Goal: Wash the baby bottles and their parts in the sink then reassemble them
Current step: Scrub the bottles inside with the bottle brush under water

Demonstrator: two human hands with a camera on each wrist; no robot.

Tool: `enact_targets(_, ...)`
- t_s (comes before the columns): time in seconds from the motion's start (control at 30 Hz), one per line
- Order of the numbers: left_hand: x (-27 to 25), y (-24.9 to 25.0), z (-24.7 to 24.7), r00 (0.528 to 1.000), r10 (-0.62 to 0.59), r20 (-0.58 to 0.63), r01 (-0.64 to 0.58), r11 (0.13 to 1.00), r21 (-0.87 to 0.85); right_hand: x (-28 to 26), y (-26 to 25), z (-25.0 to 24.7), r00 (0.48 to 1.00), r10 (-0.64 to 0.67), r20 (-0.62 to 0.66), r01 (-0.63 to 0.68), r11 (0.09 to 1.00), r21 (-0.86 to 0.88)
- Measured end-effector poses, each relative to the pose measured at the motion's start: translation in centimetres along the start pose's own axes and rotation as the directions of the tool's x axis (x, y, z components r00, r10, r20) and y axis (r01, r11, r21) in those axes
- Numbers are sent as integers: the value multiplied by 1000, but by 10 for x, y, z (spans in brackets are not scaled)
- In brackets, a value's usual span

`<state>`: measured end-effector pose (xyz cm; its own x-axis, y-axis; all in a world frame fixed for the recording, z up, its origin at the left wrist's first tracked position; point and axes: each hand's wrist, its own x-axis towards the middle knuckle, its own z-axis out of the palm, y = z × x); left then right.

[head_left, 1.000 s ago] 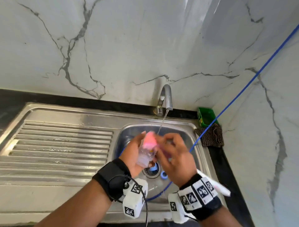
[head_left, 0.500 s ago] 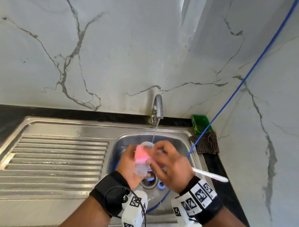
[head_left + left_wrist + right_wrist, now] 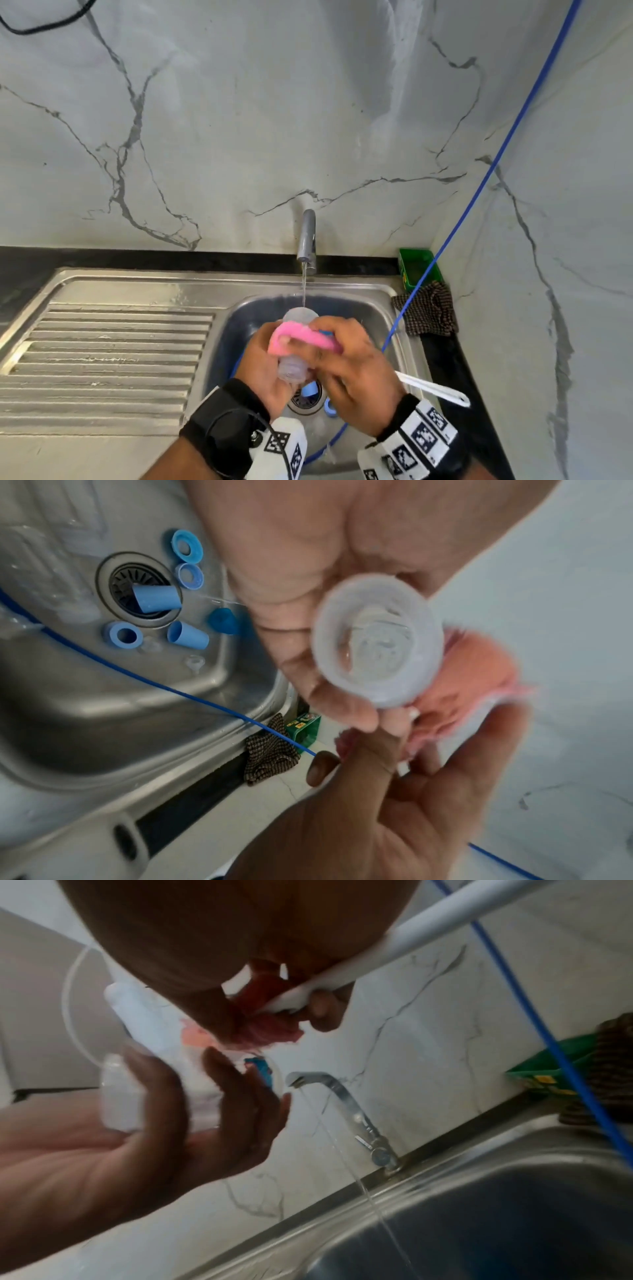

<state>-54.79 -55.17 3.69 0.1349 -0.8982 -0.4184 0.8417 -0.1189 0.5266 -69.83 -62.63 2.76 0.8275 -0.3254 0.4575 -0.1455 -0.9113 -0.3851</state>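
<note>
Bottle: clear baby bottle [image 3: 295, 356], held over the sink [image 3: 390, 294] basin, lying roughly level with its open mouth toward the tap [image 3: 307, 236]; no collar or teat on it.
Left hand: left hand [image 3: 263, 370] has its fingers curled round the lower part of the bottle and cradles it from beneath.
Right hand: right hand [image 3: 356, 363] pinches a pink sponge [image 3: 301, 337] down across the bottle's side, fingers bent over it; the same hand also clamps the white handle of a bottle brush [image 3: 431, 387], which pokes out toward the sink's right edge.
Water: a thin stream falls from the tap toward the bottle's mouth and the basin.
Loose parts: at the basin floor round the drain [image 3: 139, 589] lie blue caps and ring collars [image 3: 186, 546], one cap resting on the drain grid, plus small clear pieces that look like teats, though blur leaves that unsure.
Other things: a blue cable [image 3: 479, 178] runs across the basin; a checked cloth [image 3: 428, 308] and a green box [image 3: 419, 270] sit at the sink's back right corner.
Progress: early to middle, by my reading. One bottle body is being scrubbed outside.
Left to do: rinsing this bottle, washing the blue pieces and teats still waiting in the basin, and all reassembly; nothing in sight is put back together yet.
</note>
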Motion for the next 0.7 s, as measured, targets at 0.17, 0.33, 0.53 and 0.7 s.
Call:
enact_targets(0.17,5,0,2,999,-25,-38,26,999,26,4,17,-10,973,153,-172,-137,986,100)
enact_targets(0.33,0,0,3,999,-30,18,30,1000,10,9,20,-10,986,104,-131,-102,995,22)
enact_targets(0.53,-12,9,-8,1000,-15,22,15,1000,5,9,-13,-4,996,-85,-8,85,996,31)
enact_targets(0.7,-19,17,-14,999,8,44,-9,999,32,28,-11,1,975,186,-126,-176,981,82)
